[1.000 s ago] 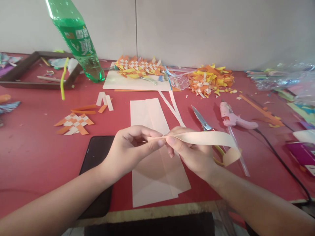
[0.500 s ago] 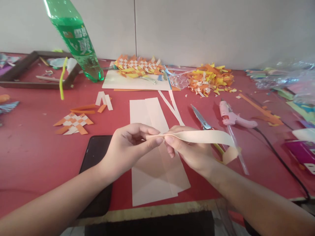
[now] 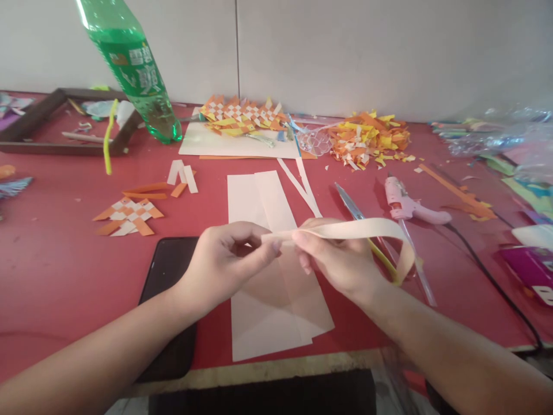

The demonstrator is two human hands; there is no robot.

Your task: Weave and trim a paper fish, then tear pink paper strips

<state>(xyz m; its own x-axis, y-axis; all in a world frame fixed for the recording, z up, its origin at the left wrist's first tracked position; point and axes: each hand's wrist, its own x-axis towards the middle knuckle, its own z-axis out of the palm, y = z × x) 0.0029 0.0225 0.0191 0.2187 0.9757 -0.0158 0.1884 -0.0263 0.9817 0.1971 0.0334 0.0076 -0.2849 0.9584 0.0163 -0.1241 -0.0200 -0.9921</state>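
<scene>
A pale cream paper strip (image 3: 358,229) is held in the air over two white paper sheets (image 3: 263,300). My right hand (image 3: 341,259) pinches it near its left end, and the long part loops out to the right and curls down. My left hand (image 3: 231,253) has thumb and index finger closed at the strip's short left end, the index fingertip partly behind it. Below the left wrist lies a black phone (image 3: 168,305). Scissors (image 3: 349,202) with a yellow handle lie just beyond my right hand, partly hidden by the strip.
A pink glue gun (image 3: 401,202) with its cord lies right. Woven orange-and-white paper pieces (image 3: 129,216) lie left. A green bottle (image 3: 147,80), a dark frame (image 3: 56,148), a woven paper fish (image 3: 242,115) and a heap of paper scraps (image 3: 371,138) stand along the back.
My left fingers have loosened and shifted slightly down, baring more of the strip's left end. The strip's right part has risen and curls down more tightly.
</scene>
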